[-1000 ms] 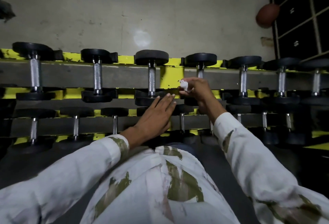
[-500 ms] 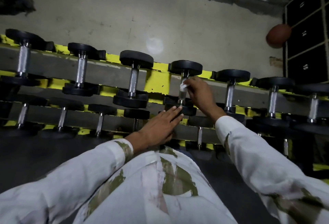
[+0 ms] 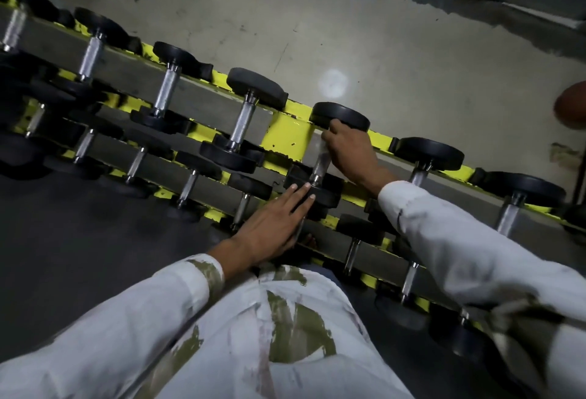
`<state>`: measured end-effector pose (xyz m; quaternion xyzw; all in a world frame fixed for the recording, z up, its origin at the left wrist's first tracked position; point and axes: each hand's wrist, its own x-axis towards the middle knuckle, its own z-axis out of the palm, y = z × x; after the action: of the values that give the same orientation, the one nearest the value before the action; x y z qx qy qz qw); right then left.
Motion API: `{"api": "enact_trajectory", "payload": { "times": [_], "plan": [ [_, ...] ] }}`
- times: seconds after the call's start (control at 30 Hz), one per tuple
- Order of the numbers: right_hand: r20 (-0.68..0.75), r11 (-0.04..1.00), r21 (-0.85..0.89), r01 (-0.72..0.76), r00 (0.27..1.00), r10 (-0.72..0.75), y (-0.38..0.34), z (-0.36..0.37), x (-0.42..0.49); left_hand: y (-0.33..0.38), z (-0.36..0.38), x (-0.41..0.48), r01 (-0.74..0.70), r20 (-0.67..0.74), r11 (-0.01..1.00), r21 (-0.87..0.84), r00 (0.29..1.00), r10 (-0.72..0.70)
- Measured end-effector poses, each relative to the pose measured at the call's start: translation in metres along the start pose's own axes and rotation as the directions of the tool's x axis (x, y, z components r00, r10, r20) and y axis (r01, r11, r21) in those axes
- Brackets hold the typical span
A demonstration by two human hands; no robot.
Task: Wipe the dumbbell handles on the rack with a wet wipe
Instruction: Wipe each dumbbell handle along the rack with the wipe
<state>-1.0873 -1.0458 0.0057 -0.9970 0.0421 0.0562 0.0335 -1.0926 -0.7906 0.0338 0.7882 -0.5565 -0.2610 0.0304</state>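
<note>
Your right hand (image 3: 347, 151) has slid up since a moment ago and now grips the wet wipe (image 3: 323, 146) against the top of the dumbbell handle (image 3: 318, 168), just under the far head. Your left hand (image 3: 272, 224) stays flat, fingers straight, on the near head. The yellow rack (image 3: 287, 138) carries dumbbells in two tiers, and this one sits in the upper row.

The right hand (image 3: 347, 151) grips the wipe (image 3: 322, 145) against the handle (image 3: 318, 167). Just beyond the grip sits the far head (image 3: 341, 116). Nearer than the grip, the left hand (image 3: 269, 224) lies flat, fingertips on the near head (image 3: 325, 198). The yellow rack (image 3: 287, 140) shows left of the grip.
</note>
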Motion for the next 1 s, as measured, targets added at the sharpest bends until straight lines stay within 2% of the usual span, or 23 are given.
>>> {"api": "enact_trajectory", "payload": {
  "times": [0.03,0.07,0.13,0.17,0.2,0.3,0.33,0.47,0.57,0.67,0.73,0.8,0.83,0.9,0.97,1.0],
  "plan": [
    [-0.007,1.000,0.014,-0.006,1.000,0.006,-0.005,0.004,-0.002,0.003,-0.001,0.001,0.016,0.006,1.000,0.003,1.000,-0.016],
    [0.026,0.998,0.028,0.056,0.998,-0.056,-0.013,0.009,-0.007,0.006,-0.003,0.002,0.028,0.011,1.000,0.006,1.000,-0.028],
    [0.132,0.960,0.058,0.274,0.951,-0.279,-0.026,0.014,-0.017,0.011,-0.008,0.003,0.047,0.022,0.999,0.021,0.999,-0.048],
    [0.156,0.944,0.042,0.327,0.931,-0.330,-0.025,0.012,-0.015,0.013,-0.010,0.004,0.056,0.031,0.998,0.038,0.998,-0.057],
    [0.144,0.949,0.016,0.314,0.939,-0.313,-0.019,0.009,-0.008,0.014,-0.012,0.004,0.063,0.042,0.997,0.053,0.997,-0.066],
    [0.033,0.997,-0.018,0.081,0.996,-0.081,0.001,0.002,0.010,0.016,-0.014,0.005,0.073,0.064,0.994,0.082,0.995,-0.078],
    [0.054,0.998,0.005,0.066,0.996,-0.066,0.000,0.002,0.011,0.016,-0.014,0.006,0.075,0.071,0.993,0.090,0.994,-0.081],
    [0.205,0.952,0.163,0.258,0.935,-0.289,-0.024,0.009,-0.005,0.013,-0.012,0.006,0.057,0.077,0.992,0.116,0.995,-0.066],
    [0.140,0.951,0.275,0.140,0.973,-0.184,-0.021,0.019,-0.017,0.007,-0.009,0.008,0.033,0.073,0.993,0.113,0.996,-0.041],
    [0.043,0.897,0.425,-0.125,0.992,0.117,-0.026,0.033,-0.039,0.001,-0.006,0.008,0.012,0.059,0.996,0.086,0.998,-0.017],
    [0.006,0.799,0.529,-0.287,0.942,0.335,-0.035,0.042,-0.053,-0.003,-0.006,0.008,-0.005,0.064,0.996,0.092,0.998,-0.001],
    [0.013,0.661,0.648,-0.379,0.873,0.488,-0.043,0.047,-0.055,-0.007,-0.008,0.007,-0.030,0.071,0.995,0.094,0.997,0.023],
    [0.012,0.573,0.706,-0.416,0.816,0.578,-0.043,0.044,-0.048,-0.009,-0.009,0.007,-0.047,0.072,0.995,0.093,0.997,0.041],
    [0.056,0.355,0.800,-0.485,0.648,0.759,-0.034,0.040,-0.025,-0.015,-0.012,0.007,-0.088,0.075,0.992,0.095,0.994,0.081],
    [0.178,0.143,0.824,-0.548,0.490,0.853,-0.019,0.042,0.000,-0.021,-0.014,0.007,-0.119,0.079,0.988,0.097,0.991,0.111],
    [0.238,0.058,0.830,-0.555,0.445,0.863,-0.016,0.048,0.008,-0.024,-0.015,0.007,-0.132,0.082,0.987,0.094,0.989,0.125]
  ]
}}
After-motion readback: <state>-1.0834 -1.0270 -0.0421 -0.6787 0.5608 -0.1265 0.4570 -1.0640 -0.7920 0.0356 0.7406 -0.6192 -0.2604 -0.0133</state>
